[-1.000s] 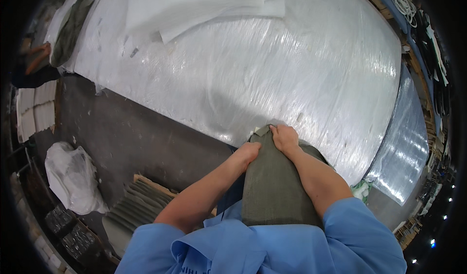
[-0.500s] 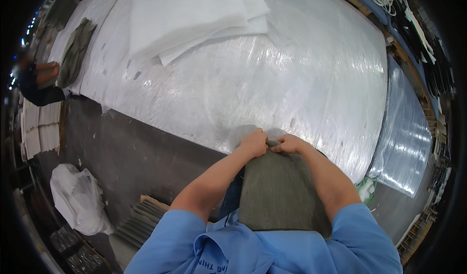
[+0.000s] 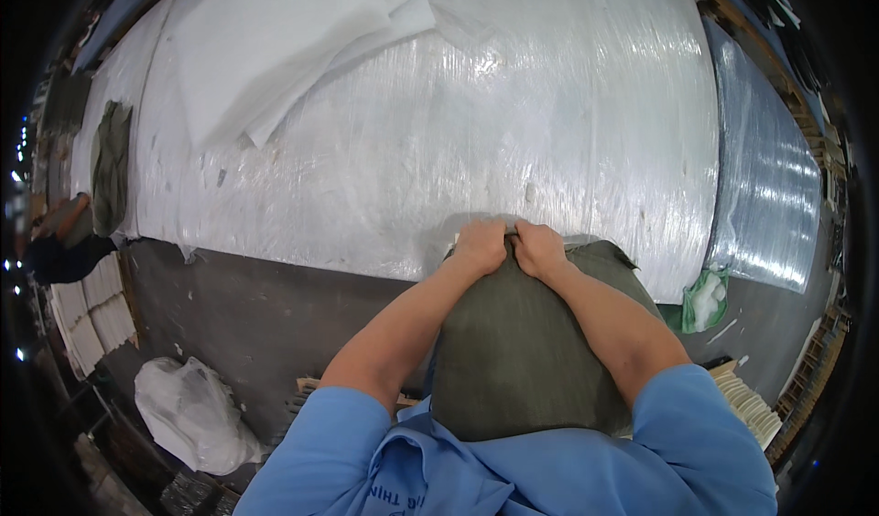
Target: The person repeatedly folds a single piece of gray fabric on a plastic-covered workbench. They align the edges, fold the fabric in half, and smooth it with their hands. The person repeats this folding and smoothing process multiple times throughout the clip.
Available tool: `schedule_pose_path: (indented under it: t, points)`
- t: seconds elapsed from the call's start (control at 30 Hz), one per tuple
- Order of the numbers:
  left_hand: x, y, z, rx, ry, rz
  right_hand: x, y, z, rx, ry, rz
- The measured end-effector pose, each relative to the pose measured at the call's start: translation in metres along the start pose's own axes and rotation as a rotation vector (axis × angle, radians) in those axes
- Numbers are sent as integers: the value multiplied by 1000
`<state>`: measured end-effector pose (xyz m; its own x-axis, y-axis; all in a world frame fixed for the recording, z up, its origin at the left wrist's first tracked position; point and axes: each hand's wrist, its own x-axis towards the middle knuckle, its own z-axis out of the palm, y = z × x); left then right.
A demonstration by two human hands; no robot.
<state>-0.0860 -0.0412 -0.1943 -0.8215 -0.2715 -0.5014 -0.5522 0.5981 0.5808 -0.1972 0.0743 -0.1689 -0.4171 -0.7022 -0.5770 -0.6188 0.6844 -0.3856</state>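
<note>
An olive-green, cushion-like fabric piece (image 3: 526, 351) stands between my forearms, its near end against my body and its far edge at the front of the wrapped table. My left hand (image 3: 482, 247) grips that far edge, fingers curled closed. Right beside it, my right hand (image 3: 538, 249) is closed on the same edge, the two hands nearly touching. Most fingertips are hidden by the knuckles. On the right, a loose flap of the fabric spreads out beyond my right wrist. What fills the fabric cannot be seen.
The large table (image 3: 549, 131) is covered in shiny clear plastic. White batting sheets (image 3: 275, 40) lie on it at the far left. Another person (image 3: 69, 241) handles olive fabric (image 3: 112, 168) farther left. A white plastic bag (image 3: 192, 415) and a green bag (image 3: 707, 301) sit on the floor.
My view has turned right, so the table and batting appear farther left. My hands have drawn closer together on the fabric's edge, and the flap on the right now shows more.
</note>
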Motion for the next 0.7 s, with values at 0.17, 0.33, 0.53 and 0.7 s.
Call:
schedule_pose_path:
  t: [0.17,0.33,0.53,0.7]
  points:
    - [7,0,-5,-181,112,110,12,7,4,27,59,14]
    - [21,-11,-2,-250,127,112,29,9,9,65,56,13]
    - [22,-5,-8,-240,57,-37,32,22,7,48,-49,-86]
    - [19,11,-32,-92,-359,-151,41,34,-48,86,-551,23]
